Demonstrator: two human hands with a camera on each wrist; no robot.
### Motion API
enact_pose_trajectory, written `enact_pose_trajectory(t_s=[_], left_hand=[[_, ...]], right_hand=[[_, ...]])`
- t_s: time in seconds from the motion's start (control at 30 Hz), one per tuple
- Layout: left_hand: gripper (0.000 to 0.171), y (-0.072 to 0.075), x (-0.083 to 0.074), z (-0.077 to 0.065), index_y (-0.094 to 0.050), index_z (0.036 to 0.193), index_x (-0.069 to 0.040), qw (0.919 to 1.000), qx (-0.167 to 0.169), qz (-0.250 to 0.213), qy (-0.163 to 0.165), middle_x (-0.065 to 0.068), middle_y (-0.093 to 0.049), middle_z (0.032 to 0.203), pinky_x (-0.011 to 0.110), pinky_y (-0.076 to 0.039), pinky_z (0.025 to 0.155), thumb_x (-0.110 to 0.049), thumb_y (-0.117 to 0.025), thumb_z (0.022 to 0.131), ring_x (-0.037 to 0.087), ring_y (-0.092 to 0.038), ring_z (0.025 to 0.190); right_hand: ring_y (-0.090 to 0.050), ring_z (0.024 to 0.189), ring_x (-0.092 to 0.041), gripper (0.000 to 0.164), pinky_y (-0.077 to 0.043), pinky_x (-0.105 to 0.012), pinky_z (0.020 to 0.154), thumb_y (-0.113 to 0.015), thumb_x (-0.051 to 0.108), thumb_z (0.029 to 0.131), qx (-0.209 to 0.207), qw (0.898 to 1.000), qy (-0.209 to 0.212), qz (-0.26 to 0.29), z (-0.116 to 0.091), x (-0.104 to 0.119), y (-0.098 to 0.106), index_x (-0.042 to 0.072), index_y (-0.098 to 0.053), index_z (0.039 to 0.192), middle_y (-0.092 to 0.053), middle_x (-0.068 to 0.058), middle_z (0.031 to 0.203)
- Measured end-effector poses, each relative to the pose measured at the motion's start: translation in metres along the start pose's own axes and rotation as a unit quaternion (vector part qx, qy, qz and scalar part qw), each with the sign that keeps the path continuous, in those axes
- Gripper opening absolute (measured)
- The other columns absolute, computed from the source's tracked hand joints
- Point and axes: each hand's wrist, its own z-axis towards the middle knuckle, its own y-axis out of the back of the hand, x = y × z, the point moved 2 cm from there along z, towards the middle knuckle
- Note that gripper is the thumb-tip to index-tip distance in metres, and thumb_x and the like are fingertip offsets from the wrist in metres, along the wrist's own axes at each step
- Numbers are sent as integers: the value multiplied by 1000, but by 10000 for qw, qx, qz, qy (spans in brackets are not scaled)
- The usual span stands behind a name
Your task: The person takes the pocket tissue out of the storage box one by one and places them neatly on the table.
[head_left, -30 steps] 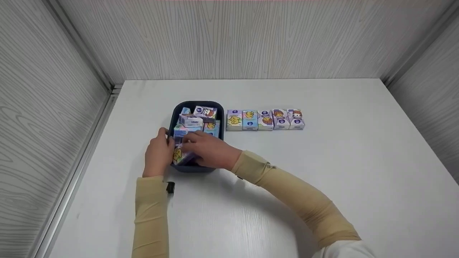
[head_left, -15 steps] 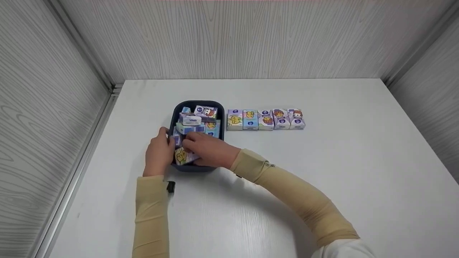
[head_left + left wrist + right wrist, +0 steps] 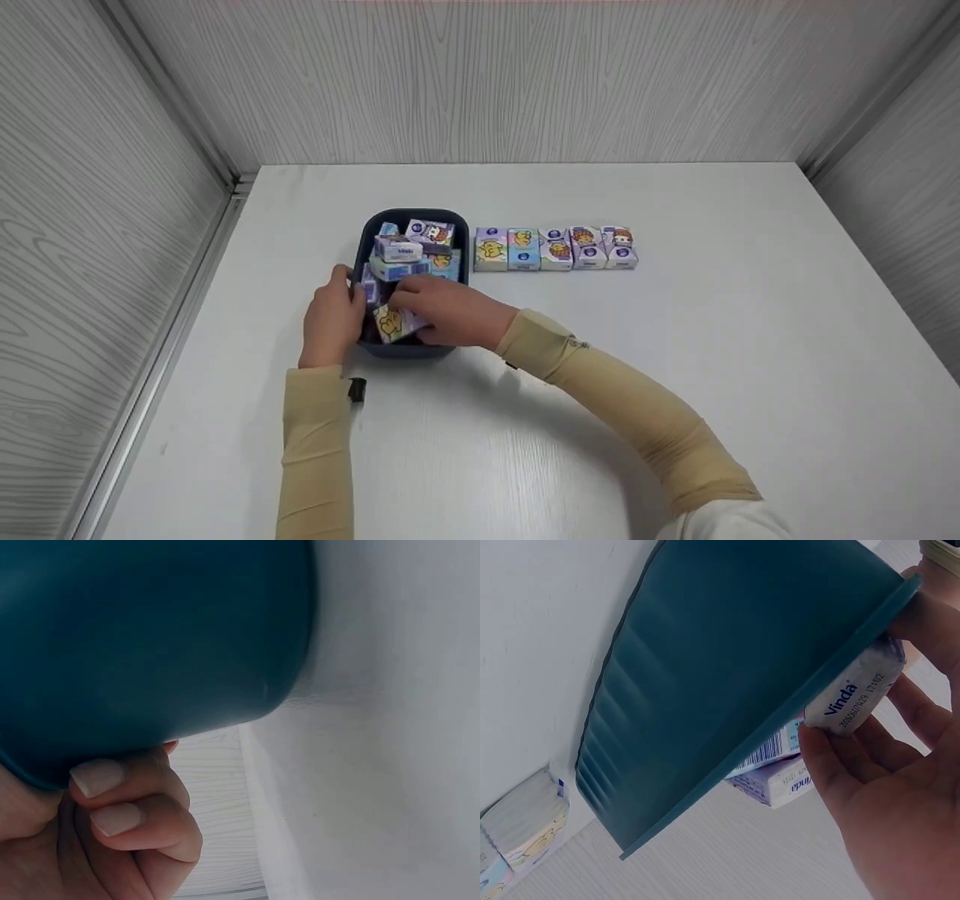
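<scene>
My left hand [image 3: 332, 319] grips the left rim of a dark blue-green plastic basket [image 3: 409, 351]. In the left wrist view, curled fingers [image 3: 161, 829] lie against the basket's outer wall [image 3: 165, 630]. My right hand [image 3: 461, 311] reaches over the near half and pinches a pack of tissues [image 3: 391, 325] with a yellow cartoon figure. Seen from the right wrist, that pack [image 3: 855, 690] sits tilted at the rim between thumb and fingers, its Vinda-printed end showing. Several other tissue packs [image 3: 399, 249] lie heaped in the basket, partly covered by the right hand.
Right of the basket, several tissue packs [image 3: 555, 250] stand side by side in a straight row on the white table [image 3: 480, 450]. Wood-grain panels [image 3: 480, 82] rise at the back and both sides.
The right hand has drawn the yellow-figure tissue pack slightly right, away from the basket's left wall. A blue pack beside it has shifted. The left hand stays at the rim.
</scene>
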Motion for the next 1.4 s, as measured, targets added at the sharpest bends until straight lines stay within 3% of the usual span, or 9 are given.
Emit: enact_pose_trajectory(t_s=[0.2, 0.6, 0.83, 1.03, 1.4], left_hand=[[30, 0, 0, 1, -47, 124, 0, 9999, 32, -30, 94, 18, -61, 86, 41, -40, 61, -19, -42, 101, 28, -52, 67], [33, 0, 1, -1, -45, 128, 0, 9995, 190, -112, 237, 17, -62, 91, 37, -40, 62, -20, -41, 102, 27, -53, 70], [34, 0, 0, 0, -45, 129, 0, 9997, 112, -66, 206, 19, -62, 86, 39, -39, 60, -20, -41, 101, 27, -52, 67], [35, -2, 0, 0, -44, 129, 0, 9996, 149, -64, 228, 20, -63, 90, 40, -40, 62, -22, -40, 102, 28, -53, 69], [35, -3, 1, 1, -43, 130, -1, 9991, 237, -113, 324, 18, -62, 91, 38, -40, 62, -22, -40, 102, 28, -54, 72]], right_hand=[[-49, 106, -16, 43, -39, -28, 93, -73, 9, 82, -307, 9993, -65, 180, -14, -10, 11, 10, -57, 122, -52, -5, 119], [-46, 113, -14, 46, -38, -24, 97, -75, 11, 82, -669, 9928, -809, 576, -48, -40, 37, 13, -55, 124, -49, -3, 126], [-46, 115, -14, 43, -38, -26, 97, -73, 11, 82, -929, 9880, -1078, 596, -68, -58, 47, 13, -56, 122, -49, -3, 127], [-48, 114, -17, 44, -40, -33, 96, -74, 10, 81, -971, 9831, -1389, 685, -87, -74, 44, 11, -56, 122, -49, -4, 125], [-49, 105, -18, 41, -43, -36, 90, -74, 10, 81, -721, 9762, -1881, 806, -120, -96, 16, 11, -59, 118, -52, -4, 118]])
